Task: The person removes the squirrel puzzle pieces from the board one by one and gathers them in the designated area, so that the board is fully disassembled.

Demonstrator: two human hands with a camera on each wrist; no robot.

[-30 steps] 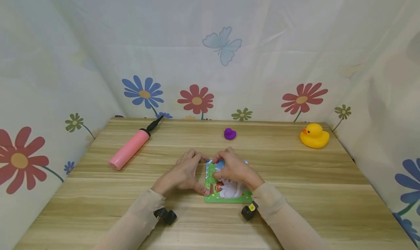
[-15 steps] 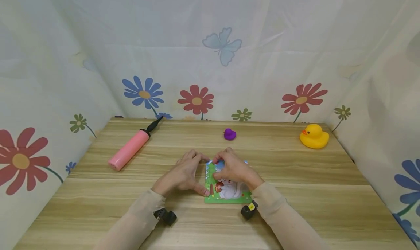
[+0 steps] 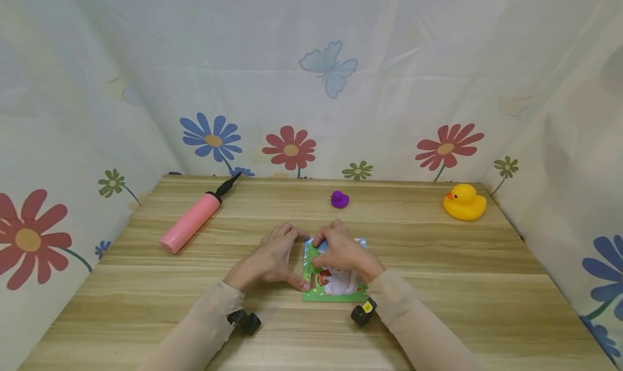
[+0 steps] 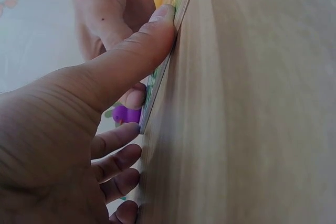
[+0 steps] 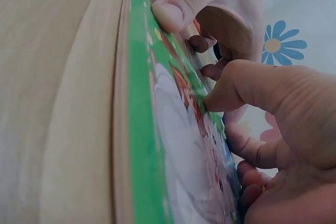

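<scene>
A thin wooden picture board (image 3: 340,291), green-bordered with a cartoon white animal, lies flat on the table at the front middle. My left hand (image 3: 272,257) spans its left side. The thumb (image 4: 157,27) rests straight on the near left corner, and the index fingertip touches the far left corner. Over the board's upper part is my right hand (image 3: 343,249), hiding some of the picture. In the right wrist view its thumb (image 5: 231,87) presses on the printed face, while the other fingers reach the far edge.
On the wooden table (image 3: 438,317), a pink hand pump (image 3: 192,222) with a black nozzle lies at the left. Beyond the board sits a small purple duck (image 3: 339,199). A larger yellow duck (image 3: 464,202) stands at the back right. Flower-printed curtains (image 3: 379,106) close in the back and sides.
My right hand and wrist have shifted slightly left over the board. The left hand keeps its place at the board's left side.
</scene>
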